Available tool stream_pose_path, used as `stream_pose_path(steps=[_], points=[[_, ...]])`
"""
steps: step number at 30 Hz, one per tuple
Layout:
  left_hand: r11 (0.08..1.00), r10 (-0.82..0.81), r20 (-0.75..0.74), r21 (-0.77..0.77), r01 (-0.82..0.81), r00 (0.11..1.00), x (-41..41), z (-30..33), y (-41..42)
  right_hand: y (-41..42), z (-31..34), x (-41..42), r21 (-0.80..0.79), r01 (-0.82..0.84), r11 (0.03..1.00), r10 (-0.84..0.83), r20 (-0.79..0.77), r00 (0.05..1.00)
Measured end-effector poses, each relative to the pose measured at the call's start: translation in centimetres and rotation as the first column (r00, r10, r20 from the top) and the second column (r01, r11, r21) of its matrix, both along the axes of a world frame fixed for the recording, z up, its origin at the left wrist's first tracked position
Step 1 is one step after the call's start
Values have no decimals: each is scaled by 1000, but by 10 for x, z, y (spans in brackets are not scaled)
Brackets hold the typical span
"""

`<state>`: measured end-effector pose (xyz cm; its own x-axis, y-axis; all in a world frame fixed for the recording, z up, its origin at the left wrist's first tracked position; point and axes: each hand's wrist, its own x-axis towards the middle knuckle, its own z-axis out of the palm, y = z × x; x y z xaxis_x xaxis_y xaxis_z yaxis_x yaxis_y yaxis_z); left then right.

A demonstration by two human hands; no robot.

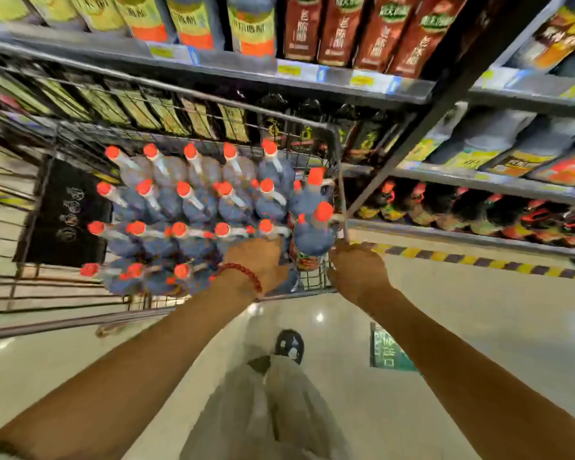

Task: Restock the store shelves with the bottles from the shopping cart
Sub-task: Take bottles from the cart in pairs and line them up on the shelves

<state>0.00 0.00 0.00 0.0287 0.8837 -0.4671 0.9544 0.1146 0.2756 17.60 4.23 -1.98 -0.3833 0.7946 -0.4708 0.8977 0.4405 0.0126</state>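
Evidently picking: inside the shopping cart (337, 167), the left hand (258, 260) reaches among red-capped bottles (183, 200), grip hidden; the right hand (356, 267) clasps the cart's rim. Next, lifting one shelfward.

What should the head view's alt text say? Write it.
Two bare hands reach into a wire shopping cart packed with orange-capped bottles: left hand among them, right hand at the cart's corner. Stocked store shelves stand beyond.

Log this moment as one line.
phase: reaching into cart | left hand: down among red-capped bottles, grip unclear | right hand: holds cart rim | shelves: stocked
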Motion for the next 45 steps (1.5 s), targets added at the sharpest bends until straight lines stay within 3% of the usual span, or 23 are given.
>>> stream_pose_path(steps=[6,10,17,21,31,40,45], points=[[999,-44,-82,-6,44,996,25,-31,-9,-7,-36,10,207,-155,966,169,-51,984],[999,-42,-143,21,45,989,24,-55,-25,-20,-57,20,135,-59,989,81,-171,982],[993,-121,-173,-30,117,978,34,-66,-31,-29,-66,25,209,41,977,21,-286,958],[958,-274,-216,-150,245,937,38,-59,-30,-36,-62,28,199,69,978,-11,-280,960],[989,-142,-219,-71,130,965,75,-61,-56,-64,-59,71,275,20,961,57,-268,962],[994,-106,-202,-31,102,974,137,-64,-77,-77,-54,147,103,-115,988,137,-240,961],[988,-133,-255,47,150,958,179,-65,-85,-82,-56,186,223,-120,967,168,-211,963]])
